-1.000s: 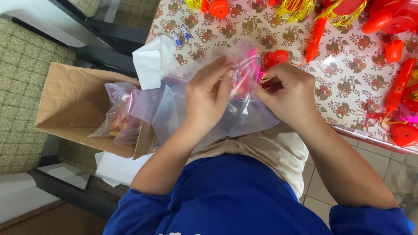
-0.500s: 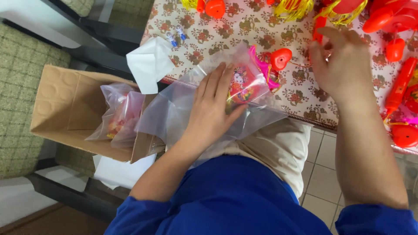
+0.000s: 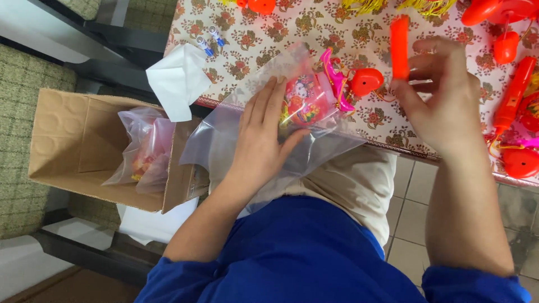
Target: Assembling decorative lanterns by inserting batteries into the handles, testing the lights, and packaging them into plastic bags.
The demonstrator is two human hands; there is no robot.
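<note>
We see the left hand [image 3: 263, 147] lying flat, palm down, on a clear plastic bag [image 3: 247, 134] that rests across the person's lap and over the near edge of the table [image 3: 314, 33]. Its fingers are spread and not clenched; they press the bag rather than grip it. Inside the bag, just beside the fingertips, sits a pink and red trinket [image 3: 306, 101], and a pink ribbon [image 3: 336, 78] and a red heart [image 3: 366, 81] lie at the bag's mouth on the flowered tablecloth.

The right hand [image 3: 443, 101] is raised above the table, well apart from the bag, and pinches 1 orange stick [image 3: 400, 47] between thumb and fingers, holding it upright.

To the right of that hand we see more red and orange ornaments [image 3: 514, 95] scattered on the cloth, and yellow tassels [image 3: 365, 5] lie along the far edge. 2 small blue and white pieces [image 3: 209, 39] lie near the table's left corner, next to a white sheet of paper [image 3: 178, 81] hanging over the edge.

On the left, below the table, stands an open cardboard box [image 3: 73, 146] holding another filled plastic bag [image 3: 146, 148]. The person wears blue sleeves [image 3: 303, 252].
</note>
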